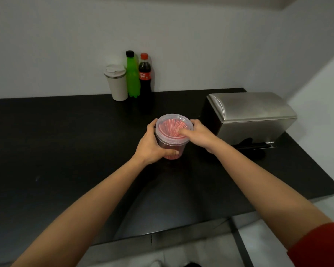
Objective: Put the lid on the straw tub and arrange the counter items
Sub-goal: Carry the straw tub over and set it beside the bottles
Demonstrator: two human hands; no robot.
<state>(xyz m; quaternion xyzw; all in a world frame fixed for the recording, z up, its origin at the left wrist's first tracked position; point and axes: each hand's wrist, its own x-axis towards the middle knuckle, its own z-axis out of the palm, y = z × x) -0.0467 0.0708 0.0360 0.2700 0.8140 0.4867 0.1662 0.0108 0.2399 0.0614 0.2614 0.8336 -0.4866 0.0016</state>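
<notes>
Two bare forearms reach from the near edge over the black tabletop [66,141], the right one ending in a red sleeve [320,245] at the near right corner. At the middle of the tabletop stands the straw tub [174,151], a clear round tub packed with red-and-white straws [172,126]. The left hand [152,147] wraps its left side, fingers [171,152] curled around the wall and thumb up near the rim. The right hand [197,133] holds the clear lid [174,128] on top, its fingers spread over the lid's right edge, with one lying across the top. The lid sits on the rim; whether it is fully seated cannot be told. Just right of the tub is a brushed-metal box [253,114]. At the far edge, against the wall, stand a white lidded cup [117,83], a green bottle [132,78] and a cola bottle [145,76], close together in a row.
</notes>
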